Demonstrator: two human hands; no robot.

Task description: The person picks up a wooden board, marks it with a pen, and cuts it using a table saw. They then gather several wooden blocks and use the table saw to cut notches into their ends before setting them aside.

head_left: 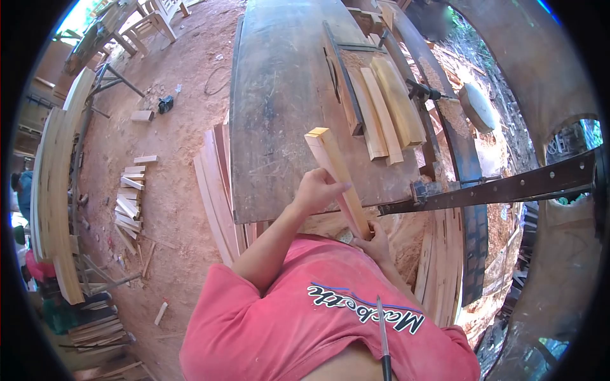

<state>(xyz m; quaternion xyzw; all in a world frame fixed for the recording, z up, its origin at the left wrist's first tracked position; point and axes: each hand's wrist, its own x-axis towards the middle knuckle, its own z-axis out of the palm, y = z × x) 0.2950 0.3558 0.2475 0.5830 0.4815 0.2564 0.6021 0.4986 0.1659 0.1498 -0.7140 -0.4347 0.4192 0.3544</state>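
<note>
A squared wooden block point(338, 171) with a pale cut end slants up in front of my body, over the near edge of the worktable point(279, 127). My left hand point(319, 192) is closed around its middle, with the thumb across the face. Lower down, my right hand point(375, 243) grips the block's near end; some of its fingers are hidden. Just right of the block, several similar wooden pieces point(379, 117) lie side by side against a dark fence point(343, 82) on the table.
A perforated metal bar point(508, 189) juts in from the right. Long boards point(210, 184) lean beside the table's left edge. Short offcuts point(129, 203) lie on the dirt floor. Stacked beams point(57, 190) rest on a stand at far left. A thin pointed tool point(383, 336) shows against my shirt.
</note>
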